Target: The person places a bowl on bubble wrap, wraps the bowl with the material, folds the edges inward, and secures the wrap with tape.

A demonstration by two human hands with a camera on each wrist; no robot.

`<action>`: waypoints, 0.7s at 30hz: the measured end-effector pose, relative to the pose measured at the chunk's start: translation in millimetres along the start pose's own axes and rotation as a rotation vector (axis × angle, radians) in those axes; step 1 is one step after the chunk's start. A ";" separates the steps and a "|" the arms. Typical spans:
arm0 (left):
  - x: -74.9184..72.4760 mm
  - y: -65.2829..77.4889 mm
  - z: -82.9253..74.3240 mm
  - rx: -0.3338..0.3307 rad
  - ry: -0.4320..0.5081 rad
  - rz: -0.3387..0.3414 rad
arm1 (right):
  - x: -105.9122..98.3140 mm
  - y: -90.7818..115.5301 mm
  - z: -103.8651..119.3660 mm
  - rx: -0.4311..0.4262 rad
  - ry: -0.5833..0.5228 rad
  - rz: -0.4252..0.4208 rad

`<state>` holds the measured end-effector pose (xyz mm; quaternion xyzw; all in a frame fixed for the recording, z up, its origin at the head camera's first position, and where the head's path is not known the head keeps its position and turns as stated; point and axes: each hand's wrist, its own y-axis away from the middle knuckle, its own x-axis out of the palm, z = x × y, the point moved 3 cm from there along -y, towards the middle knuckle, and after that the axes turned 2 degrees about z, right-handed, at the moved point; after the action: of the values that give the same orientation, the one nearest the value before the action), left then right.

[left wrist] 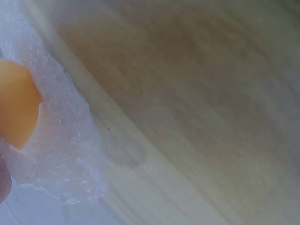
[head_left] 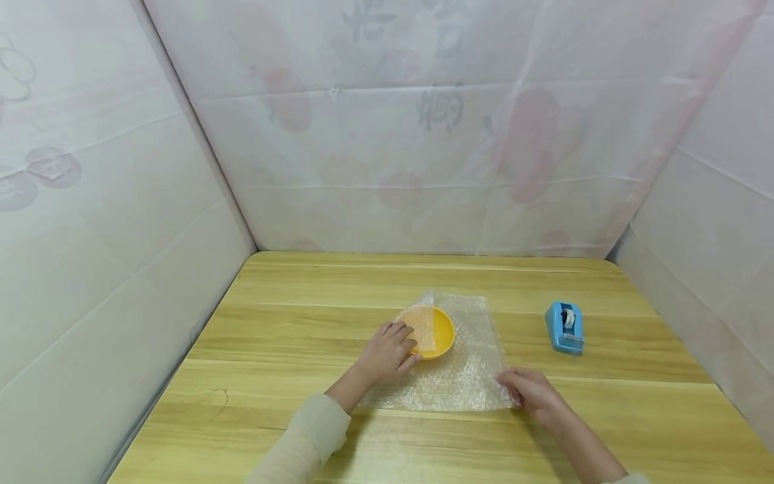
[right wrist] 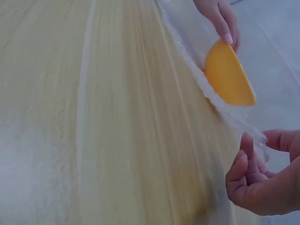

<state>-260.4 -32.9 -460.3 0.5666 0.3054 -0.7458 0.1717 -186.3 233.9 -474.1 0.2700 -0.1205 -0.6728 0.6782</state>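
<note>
A yellow bowl [head_left: 445, 333] sits on a sheet of bubble wrap [head_left: 478, 363], one flap of which is folded over the bowl's left side. My left hand [head_left: 387, 349] grips the bowl's left rim through that flap, its fingers over the rim and its thumb on the near side. In the right wrist view, the left thumb lies against the edge of the bowl [right wrist: 227, 77]. My right hand [head_left: 535, 393] pinches the near right corner of the bubble wrap between thumb and fingers. Only a fingertip of the left hand shows in the left wrist view, beside the wrap [left wrist: 70, 154].
A blue tape dispenser [head_left: 565, 329] with a roll of tape stands on the wooden table [head_left: 290, 296], right of the wrap. Printed pale cloth walls [head_left: 387, 168] close off the back and both sides.
</note>
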 end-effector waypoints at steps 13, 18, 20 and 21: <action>0.9 -0.5 0.3 -0.003 -0.007 -0.007 | 18.6 1.7 37.9 -0.075 -0.103 -0.004; 0.9 -0.6 0.1 0.002 -0.007 -0.006 | 33.3 2.3 55.5 -0.138 -0.197 0.027; 1.0 -0.7 0.1 0.003 -0.002 -0.005 | 39.1 1.8 61.8 -0.162 -0.226 0.033; 0.9 -0.8 0.0 0.003 0.000 -0.004 | 42.0 1.1 64.6 -0.176 -0.245 0.031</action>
<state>-261.1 -32.3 -461.0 0.5664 0.3054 -0.7465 0.1693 -216.7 179.6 -428.6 0.1234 -0.1472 -0.6982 0.6897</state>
